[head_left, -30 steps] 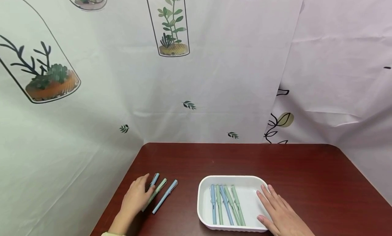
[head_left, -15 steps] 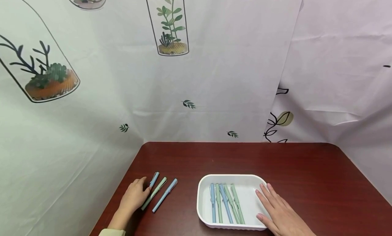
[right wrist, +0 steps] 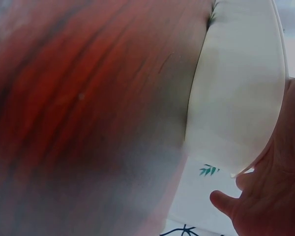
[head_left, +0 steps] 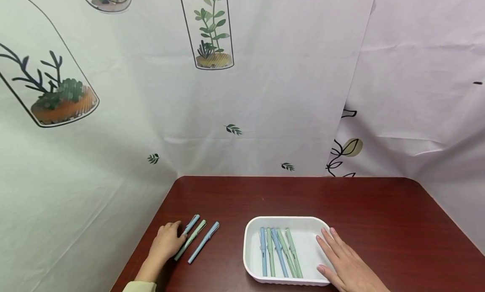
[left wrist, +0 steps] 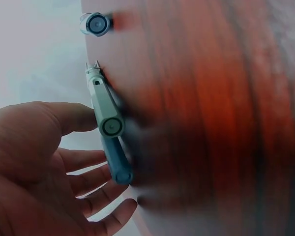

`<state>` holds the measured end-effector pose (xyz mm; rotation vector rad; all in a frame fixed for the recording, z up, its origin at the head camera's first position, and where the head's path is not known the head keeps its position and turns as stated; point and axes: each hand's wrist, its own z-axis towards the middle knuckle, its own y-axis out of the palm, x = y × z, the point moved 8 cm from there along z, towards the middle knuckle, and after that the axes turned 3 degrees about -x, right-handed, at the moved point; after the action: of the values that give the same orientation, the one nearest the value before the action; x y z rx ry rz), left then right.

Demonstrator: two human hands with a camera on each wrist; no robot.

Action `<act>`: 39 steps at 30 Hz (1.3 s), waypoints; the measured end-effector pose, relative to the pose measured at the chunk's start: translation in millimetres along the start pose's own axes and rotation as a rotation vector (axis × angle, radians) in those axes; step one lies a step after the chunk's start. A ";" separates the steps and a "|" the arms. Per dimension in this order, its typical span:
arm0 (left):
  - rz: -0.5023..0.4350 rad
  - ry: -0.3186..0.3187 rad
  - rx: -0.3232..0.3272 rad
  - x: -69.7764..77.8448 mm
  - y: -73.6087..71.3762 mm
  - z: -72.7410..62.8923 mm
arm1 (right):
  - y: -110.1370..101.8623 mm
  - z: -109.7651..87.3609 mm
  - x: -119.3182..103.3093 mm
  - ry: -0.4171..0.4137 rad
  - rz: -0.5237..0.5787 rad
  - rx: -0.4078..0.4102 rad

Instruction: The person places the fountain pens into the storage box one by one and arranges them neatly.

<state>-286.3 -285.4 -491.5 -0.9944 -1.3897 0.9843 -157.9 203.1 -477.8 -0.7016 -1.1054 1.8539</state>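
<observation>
My left hand (head_left: 165, 243) lies over the tail of a light blue pen (head_left: 191, 224) at the table's left. Beside it is a pale green pen (head_left: 193, 237), then another blue pen (head_left: 203, 242) standing apart. In the left wrist view, the thumb (left wrist: 76, 117) meets the green pen's side, while loosely bent fingers (left wrist: 91, 179) reach to the nearer blue pen; no firm hold shows. My right hand (head_left: 350, 264) rests with straight, spread fingers on the right rim of a white tray (head_left: 312, 250). Several blue and green pens (head_left: 278, 252) lie inside the tray's left half.
The dark red-brown table (head_left: 235, 195) has rounded far corners. Behind and beside it hangs a pale cloth (head_left: 265, 98) printed with plants in jars. Table surface separates the loose pens from the tray.
The left hand has drawn back slightly from the pens. The leftmost blue pen has shifted right, closer to the green one. My right hand and the tray stay put.
</observation>
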 end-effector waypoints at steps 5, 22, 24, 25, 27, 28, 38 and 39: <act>0.030 0.011 0.000 2.5 -0.2 0.0 | 0.7 -0.2 -0.3 -0.021 -0.007 0.015; -0.070 0.018 0.026 18.0 -23.2 -3.6 | -0.1 0.3 5.4 -0.009 0.076 0.018; -0.140 0.022 0.019 21.6 -26.1 -5.8 | -1.5 0.7 7.6 -0.006 0.101 0.022; -0.176 0.026 0.015 24.2 -27.5 -7.2 | -2.0 0.7 8.3 -0.007 0.105 0.023; -0.254 0.030 -0.001 29.8 -28.7 -9.8 | -1.9 0.6 9.5 -0.016 0.100 0.023; -0.295 0.031 -0.011 33.4 -29.1 -11.3 | -1.5 0.7 9.9 -0.015 0.094 0.018; -0.728 0.093 -0.135 74.2 -24.5 -21.9 | 3.1 1.4 11.7 0.045 0.046 -0.061; -0.756 0.106 -0.144 78.3 -24.0 -23.3 | 3.0 1.7 11.4 0.045 0.050 -0.062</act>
<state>-266.8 -217.4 -444.2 -0.5250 -1.5798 0.2683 -165.8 211.6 -480.2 -0.8091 -1.1302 1.8431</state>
